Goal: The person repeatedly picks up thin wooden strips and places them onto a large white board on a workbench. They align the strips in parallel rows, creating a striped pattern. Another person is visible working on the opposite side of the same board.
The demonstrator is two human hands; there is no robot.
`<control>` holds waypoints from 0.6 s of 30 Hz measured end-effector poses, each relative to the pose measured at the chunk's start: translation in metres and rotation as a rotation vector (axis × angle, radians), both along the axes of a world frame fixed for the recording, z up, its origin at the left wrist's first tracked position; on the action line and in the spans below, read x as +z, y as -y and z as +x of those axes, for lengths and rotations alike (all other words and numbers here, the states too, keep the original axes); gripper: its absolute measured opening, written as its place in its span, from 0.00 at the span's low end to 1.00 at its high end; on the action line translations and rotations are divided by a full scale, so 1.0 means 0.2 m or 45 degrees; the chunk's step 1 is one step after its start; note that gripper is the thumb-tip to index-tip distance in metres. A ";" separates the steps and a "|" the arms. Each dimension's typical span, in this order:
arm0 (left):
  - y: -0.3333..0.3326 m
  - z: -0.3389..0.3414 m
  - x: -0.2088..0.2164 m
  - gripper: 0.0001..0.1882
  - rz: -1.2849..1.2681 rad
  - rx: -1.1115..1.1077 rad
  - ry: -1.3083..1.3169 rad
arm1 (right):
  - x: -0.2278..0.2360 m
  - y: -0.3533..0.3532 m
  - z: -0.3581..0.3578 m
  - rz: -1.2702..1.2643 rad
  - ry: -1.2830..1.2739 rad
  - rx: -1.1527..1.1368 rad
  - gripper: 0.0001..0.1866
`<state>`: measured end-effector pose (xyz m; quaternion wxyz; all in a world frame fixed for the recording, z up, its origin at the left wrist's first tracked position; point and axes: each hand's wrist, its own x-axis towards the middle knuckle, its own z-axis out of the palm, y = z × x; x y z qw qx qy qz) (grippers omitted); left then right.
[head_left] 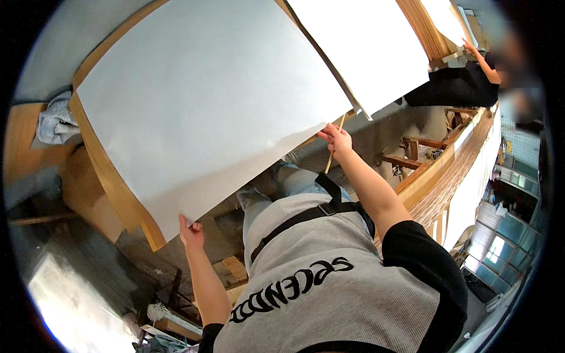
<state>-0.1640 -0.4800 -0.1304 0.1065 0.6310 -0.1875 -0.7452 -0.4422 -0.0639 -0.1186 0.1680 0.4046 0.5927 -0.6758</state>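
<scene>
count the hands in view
3: left hand and right hand along the near edge of the large paper, co-worker's hand at upper right; another may be hidden

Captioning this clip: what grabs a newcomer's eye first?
The large white sheet dominates the upper left and middle, its near edge pinched by the left hand at one end and the right hand, with a thin stick, toward the other. A second, brighter sheet lies just to its right. At the upper right, a co-worker's hand is at another white sheet's edge.
</scene>
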 end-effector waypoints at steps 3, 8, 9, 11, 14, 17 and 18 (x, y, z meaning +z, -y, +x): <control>0.02 0.06 -0.05 0.14 0.009 0.027 -0.014 | 0.08 -0.02 0.02 -0.165 0.024 0.046 0.16; -0.01 0.02 0.04 0.13 -0.012 0.024 0.001 | 0.06 -0.02 0.04 0.005 -0.025 0.250 0.13; 0.00 0.03 0.04 0.13 -0.018 0.012 -0.019 | 0.03 -0.02 0.04 0.050 -0.048 0.280 0.13; 0.01 0.07 0.02 0.13 -0.024 -0.013 -0.058 | 0.02 0.00 0.04 0.079 -0.111 0.323 0.11; -0.01 0.02 0.11 0.14 -0.047 0.022 0.079 | 0.03 0.00 0.04 0.112 -0.129 0.407 0.11; -0.04 0.01 0.20 0.14 -0.110 -0.005 0.053 | 0.04 -0.02 0.03 -0.055 -0.083 0.237 0.12; -0.04 0.02 0.21 0.14 -0.114 -0.008 0.072 | 0.03 -0.03 0.03 -0.179 -0.047 0.089 0.12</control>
